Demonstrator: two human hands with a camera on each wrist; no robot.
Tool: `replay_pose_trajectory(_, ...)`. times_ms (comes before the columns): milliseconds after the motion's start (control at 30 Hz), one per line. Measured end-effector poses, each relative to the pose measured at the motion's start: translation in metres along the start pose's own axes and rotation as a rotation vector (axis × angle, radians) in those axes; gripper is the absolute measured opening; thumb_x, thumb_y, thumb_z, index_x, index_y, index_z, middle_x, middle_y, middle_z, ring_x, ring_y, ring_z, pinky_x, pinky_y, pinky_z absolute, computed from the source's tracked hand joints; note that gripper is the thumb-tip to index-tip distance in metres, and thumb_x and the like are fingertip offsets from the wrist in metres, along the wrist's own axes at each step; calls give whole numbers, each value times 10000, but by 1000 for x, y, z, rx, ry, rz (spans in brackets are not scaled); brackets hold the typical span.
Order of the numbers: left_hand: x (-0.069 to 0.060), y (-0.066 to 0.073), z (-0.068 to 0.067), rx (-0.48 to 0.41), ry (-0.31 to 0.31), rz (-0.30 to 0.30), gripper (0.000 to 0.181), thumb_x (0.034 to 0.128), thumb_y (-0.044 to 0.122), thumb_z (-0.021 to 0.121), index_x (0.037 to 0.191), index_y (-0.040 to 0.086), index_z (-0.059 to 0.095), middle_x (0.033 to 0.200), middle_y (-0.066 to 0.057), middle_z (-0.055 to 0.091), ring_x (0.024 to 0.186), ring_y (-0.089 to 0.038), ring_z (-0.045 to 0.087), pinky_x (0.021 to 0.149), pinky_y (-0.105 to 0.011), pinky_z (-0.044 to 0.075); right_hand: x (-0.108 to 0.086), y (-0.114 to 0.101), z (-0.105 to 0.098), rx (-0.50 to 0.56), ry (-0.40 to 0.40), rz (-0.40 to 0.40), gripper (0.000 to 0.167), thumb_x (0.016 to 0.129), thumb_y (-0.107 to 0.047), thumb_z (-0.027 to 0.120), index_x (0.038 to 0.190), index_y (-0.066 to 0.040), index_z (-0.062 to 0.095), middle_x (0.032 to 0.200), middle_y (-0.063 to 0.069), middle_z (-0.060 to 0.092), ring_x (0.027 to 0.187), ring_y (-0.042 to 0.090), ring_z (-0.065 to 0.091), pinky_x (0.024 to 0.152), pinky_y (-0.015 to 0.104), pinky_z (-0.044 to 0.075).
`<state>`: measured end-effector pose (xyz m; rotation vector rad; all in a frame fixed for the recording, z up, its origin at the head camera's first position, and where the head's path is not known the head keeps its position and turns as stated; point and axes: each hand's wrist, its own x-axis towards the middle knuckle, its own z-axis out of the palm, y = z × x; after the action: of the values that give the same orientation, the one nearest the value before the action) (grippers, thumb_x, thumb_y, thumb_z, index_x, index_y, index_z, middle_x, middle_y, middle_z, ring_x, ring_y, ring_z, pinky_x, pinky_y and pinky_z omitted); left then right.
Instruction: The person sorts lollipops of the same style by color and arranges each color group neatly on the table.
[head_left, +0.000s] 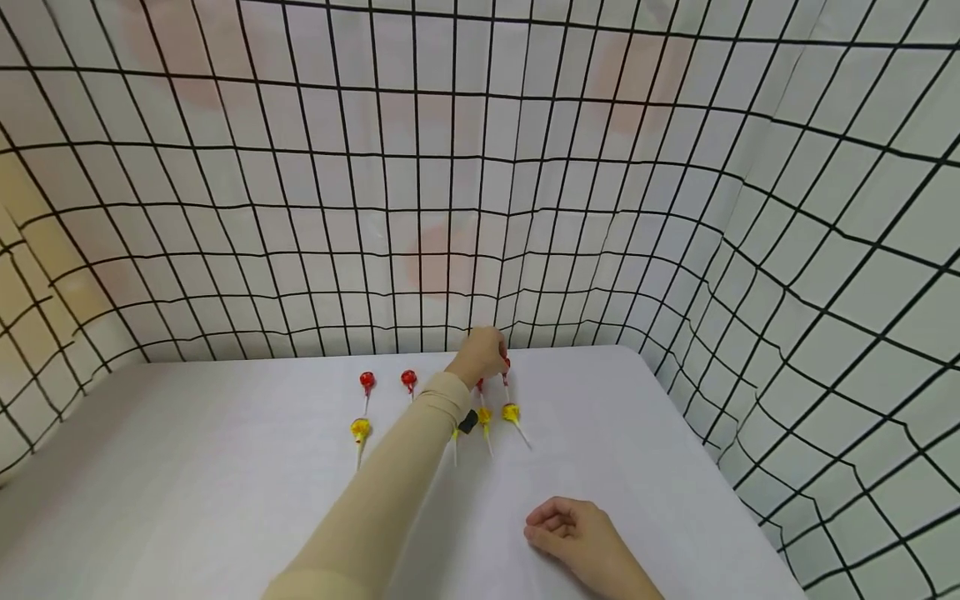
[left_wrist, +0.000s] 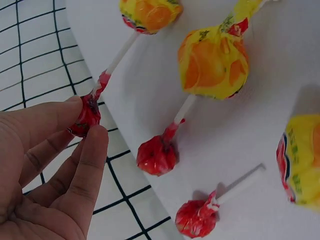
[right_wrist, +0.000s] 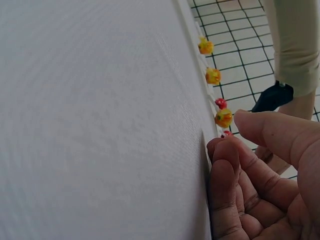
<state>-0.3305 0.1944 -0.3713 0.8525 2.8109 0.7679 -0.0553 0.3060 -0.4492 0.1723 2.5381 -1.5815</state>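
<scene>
My left hand (head_left: 480,357) pinches the red wrapped head of a lollipop (left_wrist: 88,118) between thumb and fingertips, at the right end of the far row. Its white stick points toward a yellow lollipop (head_left: 511,412). Beside it in the left wrist view lie a red lollipop (left_wrist: 158,156), another red lollipop (left_wrist: 196,219) and a big yellow lollipop (left_wrist: 214,62). My right hand (head_left: 577,537) rests near the front of the table with loosely curled fingers, holding nothing. The left forearm hides part of both rows in the head view.
The lollipops lie on a white-covered table (head_left: 225,467). At the left of the rows are a red lollipop (head_left: 367,380) and a yellow lollipop (head_left: 361,430). A black wire grid (head_left: 435,208) stands behind the table and along its sides.
</scene>
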Motion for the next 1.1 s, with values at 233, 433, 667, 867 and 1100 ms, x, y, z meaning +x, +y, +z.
replay_pose_trajectory(233, -6, -3, 11, 21, 51, 21, 74, 924, 29, 783, 866, 0, 748, 885, -110, 738, 754, -180, 554, 661, -271, 470, -3, -1, 2, 22, -13, -26, 229, 974, -260, 793, 1037, -44, 747, 860, 5, 710, 757, 83, 656, 701, 196, 521)
replay_pose_trajectory(433, -12, -4, 13, 53, 102, 42, 76, 921, 7, 769, 858, -16, 734, 884, -141, 747, 747, -196, 574, 724, -336, 558, -4, -3, 3, 24, -13, -29, 231, 974, -264, 795, 1034, -46, 745, 865, 4, 706, 758, 78, 652, 698, 194, 522)
replay_pose_trajectory(667, -13, -3, 16, 158, 108, 40, 64, 918, 18, 764, 879, -12, 724, 948, -156, 765, 836, -229, 615, 853, -388, 597, -6, -4, 3, 31, -21, -49, 222, 979, -248, 787, 1037, -37, 745, 869, 18, 708, 749, 59, 649, 698, 187, 520)
replay_pose_trajectory(867, -12, -5, 18, 194, 102, 27, 84, 907, 28, 784, 868, -1, 715, 938, -140, 760, 912, -267, 677, 899, -396, 597, -5, -2, 4, 29, -20, -51, 213, 977, -243, 789, 1031, -41, 747, 858, 13, 707, 736, 50, 645, 695, 186, 516)
replay_pose_trajectory(1100, -9, -6, 18, 128, 69, 19, 94, 916, 28, 785, 871, 3, 707, 907, -125, 735, 804, -226, 609, 798, -373, 592, -6, -2, 1, 3, -13, -12, 233, 977, -275, 794, 1035, -54, 746, 874, 5, 705, 778, 100, 654, 705, 199, 521)
